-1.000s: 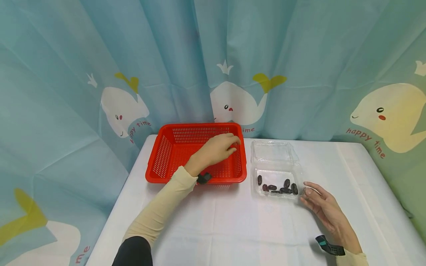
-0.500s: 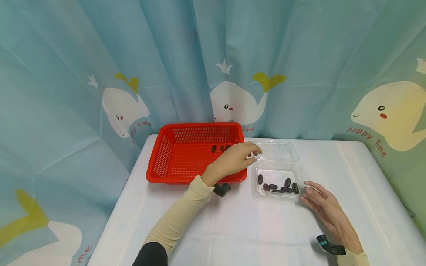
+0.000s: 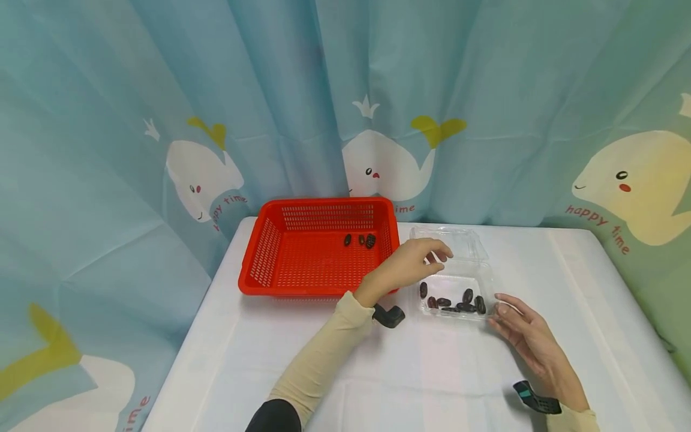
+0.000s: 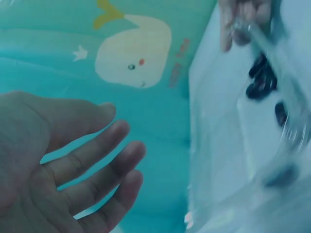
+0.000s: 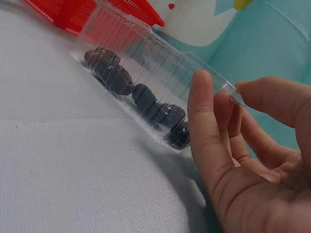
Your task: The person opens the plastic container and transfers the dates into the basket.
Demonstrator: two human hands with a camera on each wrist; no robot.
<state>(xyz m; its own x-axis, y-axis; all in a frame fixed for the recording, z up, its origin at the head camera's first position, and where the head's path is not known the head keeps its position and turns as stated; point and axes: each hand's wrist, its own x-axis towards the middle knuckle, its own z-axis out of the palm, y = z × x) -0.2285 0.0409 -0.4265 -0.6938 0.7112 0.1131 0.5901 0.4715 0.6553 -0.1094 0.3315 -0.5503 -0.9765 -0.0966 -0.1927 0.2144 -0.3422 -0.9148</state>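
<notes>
A red slotted basket (image 3: 302, 264) holds three dark dates (image 3: 359, 240) near its far right corner. To its right an open clear plastic box (image 3: 482, 276) holds several dates (image 3: 456, 302). My left hand (image 3: 433, 256) hovers over the box's left side, fingers relaxed and empty; the left wrist view shows its bare palm (image 4: 73, 165). My right hand (image 3: 501, 312) lies on the table with straight fingers touching the box's near right corner. In the right wrist view the thumb and index finger (image 5: 201, 102) flank the clear rim (image 5: 160, 53).
The white-covered table (image 3: 345, 360) is ringed by a blue whale-print curtain (image 3: 270, 90) behind and on both sides. The box's lid (image 3: 448, 240) lies open toward the curtain. Black wrist cameras (image 3: 388, 315) hang under each wrist.
My left hand has left the basket and swung right to above the clear box. Three dates now lie uncovered in the basket. The right hand stayed at the box's corner.
</notes>
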